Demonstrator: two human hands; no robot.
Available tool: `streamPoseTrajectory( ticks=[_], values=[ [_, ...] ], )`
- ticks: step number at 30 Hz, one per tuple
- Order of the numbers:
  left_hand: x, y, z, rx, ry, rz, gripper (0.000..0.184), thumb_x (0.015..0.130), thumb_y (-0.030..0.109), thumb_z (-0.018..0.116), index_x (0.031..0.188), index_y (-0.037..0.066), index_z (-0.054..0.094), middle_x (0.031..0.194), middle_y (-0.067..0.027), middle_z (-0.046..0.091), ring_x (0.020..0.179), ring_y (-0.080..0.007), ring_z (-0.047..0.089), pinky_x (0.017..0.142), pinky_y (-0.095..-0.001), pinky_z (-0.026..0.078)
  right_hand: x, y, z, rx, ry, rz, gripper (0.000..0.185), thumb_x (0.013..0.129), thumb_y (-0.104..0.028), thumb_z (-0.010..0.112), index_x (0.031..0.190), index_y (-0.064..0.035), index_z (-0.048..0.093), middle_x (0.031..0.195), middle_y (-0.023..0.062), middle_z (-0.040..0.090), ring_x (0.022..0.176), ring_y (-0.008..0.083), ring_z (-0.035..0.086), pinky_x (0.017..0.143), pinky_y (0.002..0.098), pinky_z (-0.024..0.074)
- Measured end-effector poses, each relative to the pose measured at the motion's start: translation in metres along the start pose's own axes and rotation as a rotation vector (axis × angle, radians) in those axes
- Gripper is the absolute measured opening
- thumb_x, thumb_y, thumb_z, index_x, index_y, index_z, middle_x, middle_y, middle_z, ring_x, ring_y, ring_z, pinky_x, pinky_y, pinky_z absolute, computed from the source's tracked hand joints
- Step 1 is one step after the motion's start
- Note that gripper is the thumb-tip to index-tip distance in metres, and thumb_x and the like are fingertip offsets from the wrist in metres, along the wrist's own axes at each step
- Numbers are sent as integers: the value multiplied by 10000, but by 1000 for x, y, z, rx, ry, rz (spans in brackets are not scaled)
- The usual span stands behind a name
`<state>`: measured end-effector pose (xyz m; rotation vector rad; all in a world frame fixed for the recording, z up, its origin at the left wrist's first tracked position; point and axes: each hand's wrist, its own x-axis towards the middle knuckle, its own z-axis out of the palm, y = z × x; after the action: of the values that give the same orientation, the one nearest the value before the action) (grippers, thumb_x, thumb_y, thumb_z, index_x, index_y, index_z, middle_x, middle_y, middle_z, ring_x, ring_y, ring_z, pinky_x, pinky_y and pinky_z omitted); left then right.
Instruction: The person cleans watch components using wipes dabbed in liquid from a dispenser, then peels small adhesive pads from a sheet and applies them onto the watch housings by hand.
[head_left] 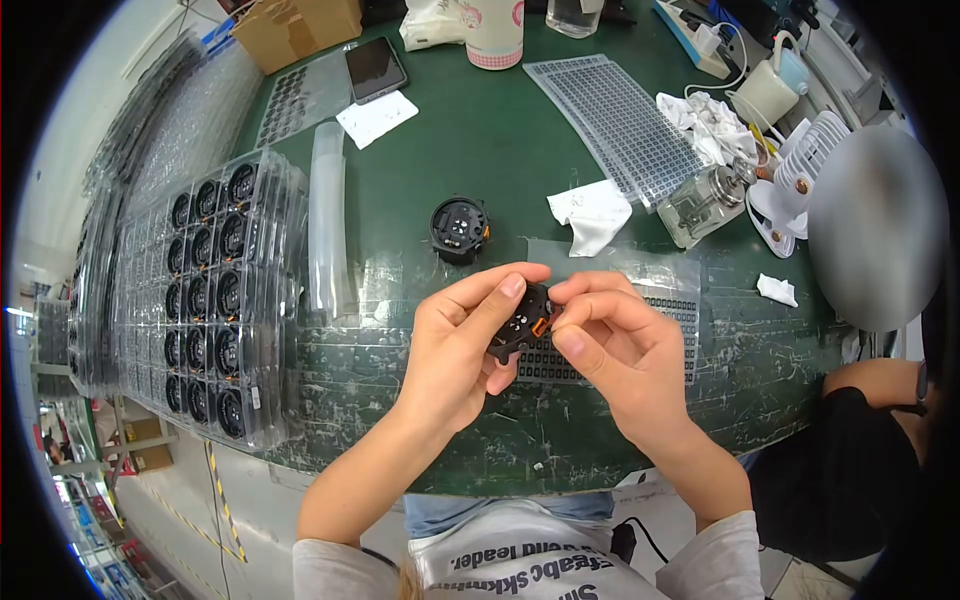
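Observation:
My left hand (452, 345) grips a round black watch case (513, 330) by its rim, thumb on top and fingers curled beneath. An orange part shows on the case's right side. Bent into a pinch, the fingers of my right hand (632, 355) meet that side close to the orange part; whatever is between the fingertips is too small to make out. Under both hands lies a clear sheet (672, 268) bearing rows of small black pieces, partly covered by my fingers. Another black watch case (459, 229) rests on the green table just beyond my left hand.
Stacked clear trays (145, 330) of watch cases stand at left beside a rolled plastic sheet (327, 215). A phone (376, 70) and cup (494, 35) sit at the back. At right are a perforated sheet (615, 125), glass bottle (702, 205), small fan (812, 160) and a seated person.

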<state>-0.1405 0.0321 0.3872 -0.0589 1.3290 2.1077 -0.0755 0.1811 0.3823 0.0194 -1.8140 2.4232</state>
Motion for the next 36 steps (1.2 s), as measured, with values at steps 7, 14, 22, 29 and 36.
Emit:
streamPoseTrajectory(
  ticks=[7, 14, 22, 29, 36],
  values=[
    [-1, 0, -1, -14, -7, -2, 263, 951, 206, 537, 1079, 0, 637, 734, -53, 626, 413, -49, 432, 326, -188, 319, -1, 3, 3, -20, 30, -27, 108, 851, -22, 640, 944, 30, 623, 1131, 90, 496, 1005, 135, 527, 908, 289, 430],
    [0, -2, 0, -10, 4, 10, 253, 947, 198, 543, 1073, 2, 641, 722, -45, 624, 416, -47, 441, 326, -189, 326, 0, 3, 4, -62, 41, -41, 109, 849, -32, 643, 934, 29, 614, 1120, 85, 492, 966, 118, 515, 878, 271, 426],
    [0, -4, 0, -14, 8, 23, 242, 943, 185, 550, 1068, 0, 644, 725, -46, 628, 419, -42, 449, 325, -188, 333, 0, 3, 4, -96, 43, -57, 104, 852, -23, 636, 937, 31, 611, 1113, 91, 487, 971, 122, 510, 875, 268, 427],
    [-1, -3, 2, -9, 30, 33, 243, 944, 182, 551, 1072, -3, 642, 723, -45, 627, 429, -43, 462, 325, -190, 340, -2, 5, 6, -123, 69, -89, 99, 852, 19, 613, 946, 45, 595, 1119, 99, 475, 988, 130, 514, 884, 272, 437],
    [-1, -6, 2, -4, 55, 71, 247, 943, 187, 554, 1069, -6, 643, 740, -47, 626, 442, -44, 471, 326, -194, 345, -4, 10, 9, -168, 88, -136, 95, 850, 39, 597, 944, 41, 584, 1112, 98, 468, 1062, 164, 505, 934, 296, 426]
  ],
)
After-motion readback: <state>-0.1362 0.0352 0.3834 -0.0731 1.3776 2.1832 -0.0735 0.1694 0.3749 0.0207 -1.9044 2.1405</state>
